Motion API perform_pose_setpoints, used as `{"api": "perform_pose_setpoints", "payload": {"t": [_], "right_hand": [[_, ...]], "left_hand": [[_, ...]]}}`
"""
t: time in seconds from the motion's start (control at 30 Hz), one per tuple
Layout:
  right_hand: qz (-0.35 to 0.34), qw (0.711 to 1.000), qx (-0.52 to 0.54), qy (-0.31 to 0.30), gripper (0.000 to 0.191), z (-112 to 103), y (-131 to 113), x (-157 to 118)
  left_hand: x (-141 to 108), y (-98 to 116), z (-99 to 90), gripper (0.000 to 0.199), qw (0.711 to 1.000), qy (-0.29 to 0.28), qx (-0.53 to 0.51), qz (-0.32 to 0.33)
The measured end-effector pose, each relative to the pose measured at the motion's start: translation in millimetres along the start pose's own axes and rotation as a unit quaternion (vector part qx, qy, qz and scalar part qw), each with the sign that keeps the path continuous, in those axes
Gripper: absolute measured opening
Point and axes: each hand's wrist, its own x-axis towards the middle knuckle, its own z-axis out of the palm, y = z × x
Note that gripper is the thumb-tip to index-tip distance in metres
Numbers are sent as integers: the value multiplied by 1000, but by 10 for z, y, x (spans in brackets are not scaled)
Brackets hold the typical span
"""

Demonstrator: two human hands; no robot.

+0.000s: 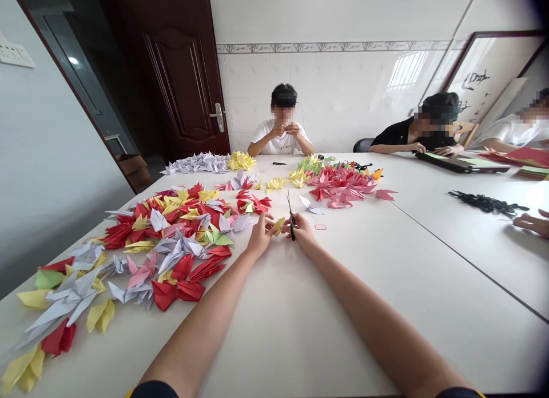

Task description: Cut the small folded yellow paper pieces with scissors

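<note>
My left hand (260,236) is closed on a small folded piece of yellow paper (278,226) above the table. My right hand (303,235) is closed round black-handled scissors (293,225), whose thin blades point away from me. Its fingertips come up to the right edge of the yellow paper; whether they pinch it is too small to tell. To the left spreads a big heap of folded paper pieces (180,215) in red, yellow, white, pink and green. A lone white folded paper (311,205) lies just beyond my right hand.
Pink folded papers (343,183) pile up beyond my right hand, and white ones (197,163) at the far left. A person (283,123) sits opposite; another (422,126) works at a black board (463,162). Black cords (489,202) and someone's hand (532,223) are at right.
</note>
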Motion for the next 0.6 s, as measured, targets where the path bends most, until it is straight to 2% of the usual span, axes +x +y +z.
{"api": "perform_pose_setpoints", "payload": {"t": [0.1,0.23,0.4,0.6], "right_hand": [[-4,1000,-8,-1,49,8,19,7],[12,1000,9,-22,43,-2,33,4],[25,998,50,-25,38,-32,13,-3],[4,997,76,-15,42,-39,38,13]], "left_hand": [[-4,19,12,18,1000,3,7,17],[-12,58,32,5,999,-18,40,31],[-12,64,32,10,998,-10,43,33],[-3,32,42,16,994,33,84,53]]}}
